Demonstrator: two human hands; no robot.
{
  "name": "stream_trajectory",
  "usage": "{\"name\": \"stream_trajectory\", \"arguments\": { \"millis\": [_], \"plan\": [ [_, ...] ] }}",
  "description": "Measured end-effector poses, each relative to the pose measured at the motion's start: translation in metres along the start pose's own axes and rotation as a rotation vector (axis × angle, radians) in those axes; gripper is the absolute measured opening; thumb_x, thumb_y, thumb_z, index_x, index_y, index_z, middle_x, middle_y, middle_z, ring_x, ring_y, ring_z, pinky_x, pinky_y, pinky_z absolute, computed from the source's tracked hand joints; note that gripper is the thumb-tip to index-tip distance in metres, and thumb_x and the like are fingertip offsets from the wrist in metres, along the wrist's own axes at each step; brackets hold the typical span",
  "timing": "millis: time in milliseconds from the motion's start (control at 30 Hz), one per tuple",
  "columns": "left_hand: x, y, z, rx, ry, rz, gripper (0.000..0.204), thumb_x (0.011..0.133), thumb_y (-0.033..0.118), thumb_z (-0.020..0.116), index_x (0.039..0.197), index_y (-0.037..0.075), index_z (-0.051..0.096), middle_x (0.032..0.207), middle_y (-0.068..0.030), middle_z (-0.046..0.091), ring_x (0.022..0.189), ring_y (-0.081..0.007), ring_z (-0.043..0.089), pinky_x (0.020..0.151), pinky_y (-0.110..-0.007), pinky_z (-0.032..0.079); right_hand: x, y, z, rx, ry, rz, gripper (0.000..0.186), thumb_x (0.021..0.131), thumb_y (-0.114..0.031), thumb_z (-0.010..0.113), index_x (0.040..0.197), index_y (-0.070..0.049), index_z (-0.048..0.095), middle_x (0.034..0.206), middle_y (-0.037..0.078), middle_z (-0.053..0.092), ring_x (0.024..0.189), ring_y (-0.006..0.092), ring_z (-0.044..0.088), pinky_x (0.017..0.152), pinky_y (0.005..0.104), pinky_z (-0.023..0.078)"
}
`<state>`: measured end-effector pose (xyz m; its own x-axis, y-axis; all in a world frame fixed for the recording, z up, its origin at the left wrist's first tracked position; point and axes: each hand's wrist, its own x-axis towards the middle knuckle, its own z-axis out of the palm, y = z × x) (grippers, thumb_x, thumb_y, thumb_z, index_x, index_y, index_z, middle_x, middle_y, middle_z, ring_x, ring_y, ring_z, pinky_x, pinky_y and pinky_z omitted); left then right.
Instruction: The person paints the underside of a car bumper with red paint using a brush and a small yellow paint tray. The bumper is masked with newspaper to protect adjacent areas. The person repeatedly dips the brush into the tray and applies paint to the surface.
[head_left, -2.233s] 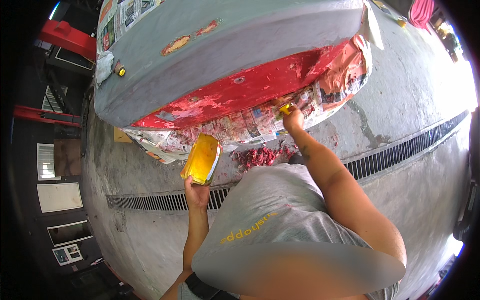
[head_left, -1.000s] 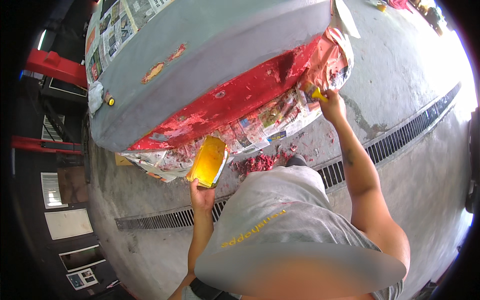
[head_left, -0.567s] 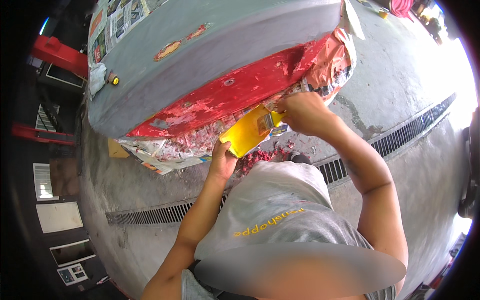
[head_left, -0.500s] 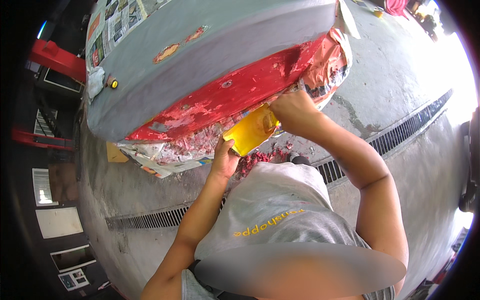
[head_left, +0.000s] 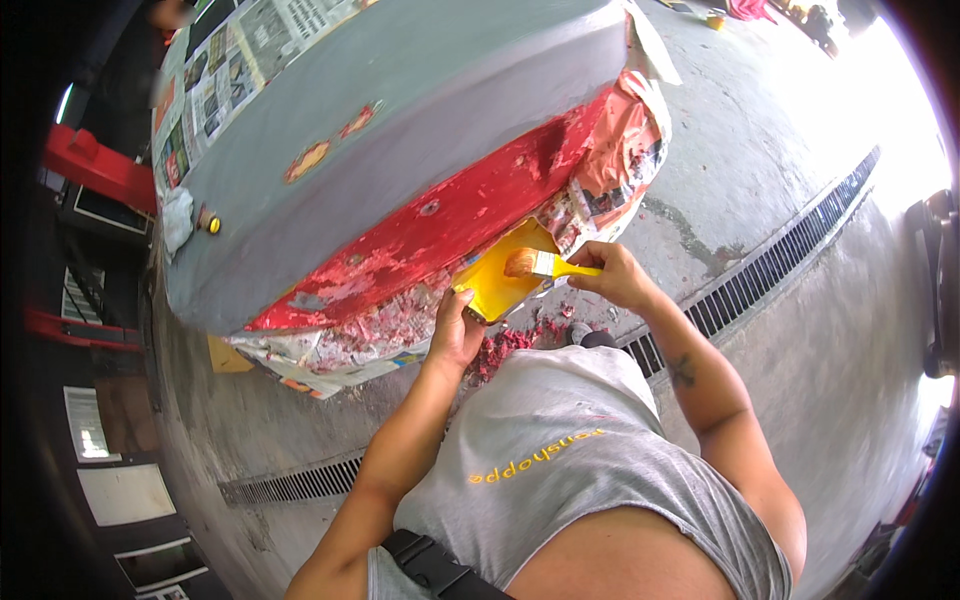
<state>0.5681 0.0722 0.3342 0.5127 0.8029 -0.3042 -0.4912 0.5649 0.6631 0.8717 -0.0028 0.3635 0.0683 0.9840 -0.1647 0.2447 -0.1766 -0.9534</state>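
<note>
My left hand grips the near left edge of a yellow cut-open plastic container, thumb over its rim. A flat paintbrush with a yellow handle and metal band is pinched in my right hand. Its reddish-brown bristles lie over the container's inside; whether they touch it I cannot tell. Just beyond stands a car body part with a grey upper surface and a red strip of patchy, flaking paint.
Newspaper and crumpled masking paper cover the body part's edges. Red paint scraps lie on the concrete floor by my feet. A slotted drain grate crosses the floor. A red metal arm stands at the left.
My right hand has moved from the container's far right edge outward and nearer to me. The brush now lies flatter, with its bristles and handle in sight. The view has shifted slightly.
</note>
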Motion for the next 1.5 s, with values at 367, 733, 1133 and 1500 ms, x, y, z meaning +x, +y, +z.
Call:
{"name": "stream_trajectory", "arguments": {
  "millis": [367,733,1133,1500],
  "plan": [
    [0.021,-0.013,0.003,-0.049,0.095,0.015,0.069,0.092,0.026,0.069,0.154,0.009,0.046,0.154,-0.0089,0.054,0.143,-0.0292,0.050,0.121,-0.052,0.039,0.051,0.055,-0.036,0.085,0.591,0.041,0.026,0.094,-0.013,0.076,0.117,-0.001,0.072,0.092,0.004,0.072,0.084,0.0128,0.065,0.077,0.0312,0.052],
    [-0.001,-0.002,-0.002,-0.023,0.215,0.091,0.064,0.094,0.025,0.064,0.154,0.008,0.047,0.156,-0.0090,0.054,0.142,-0.0293,0.052,0.118,-0.052,0.042,0.148,0.112,-0.024,0.040,0.727,0.179,0.029,0.096,-0.024,0.077,0.120,-0.008,0.073,0.110,0.016,0.078,0.101,0.0280,0.075,0.088,0.0383,0.055],
    [-0.023,-0.003,-0.014,-0.061,0.291,0.064,0.066,0.093,0.025,0.065,0.154,0.009,0.047,0.154,-0.0098,0.054,0.139,-0.0303,0.054,0.113,-0.053,0.047,0.135,0.112,-0.040,-0.445,0.502,0.202,0.025,0.091,-0.017,0.068,0.114,-0.013,0.076,0.116,0.019,0.076,0.109,0.0351,0.073,0.091,0.0488,0.057],
    [-0.035,-0.003,-0.026,-0.115,0.266,0.113,0.064,0.094,0.023,0.064,0.154,0.008,0.046,0.154,-0.0098,0.055,0.138,-0.0307,0.055,0.114,-0.053,0.047,0.089,0.004,-0.122,-0.388,0.801,0.065,0.027,0.095,-0.027,0.072,0.119,-0.013,0.073,0.118,0.012,0.076,0.107,0.0345,0.073,0.091,0.0453,0.056]
  ]
}}
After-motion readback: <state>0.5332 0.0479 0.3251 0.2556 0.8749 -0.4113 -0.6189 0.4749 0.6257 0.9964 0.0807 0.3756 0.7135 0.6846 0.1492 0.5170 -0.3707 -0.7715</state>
